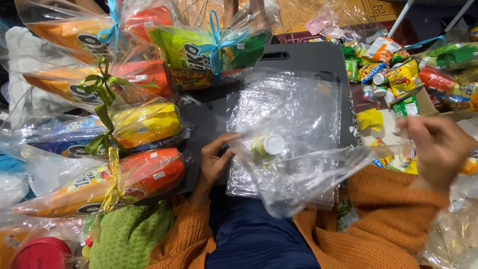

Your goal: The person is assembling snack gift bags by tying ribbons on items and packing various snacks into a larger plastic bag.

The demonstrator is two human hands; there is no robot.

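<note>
Dark tray (pixel 308 57), snack packs (pixel 398 74) rt, tied bags (pixel 144 124) lt

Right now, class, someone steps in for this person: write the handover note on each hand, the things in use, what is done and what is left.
Left hand: grips the mouth of a clear plastic bag on the dark lap tray.
Right hand: raised and blurred over the loose snacks; grip unclear.
In the bag: one small white-capped bottle, nothing else visible.
Under it: a stack of flat clear bags.
Done: several ribbon-tied snack bags lie at left.
Left: this bag is untied and nearly empty.
</note>
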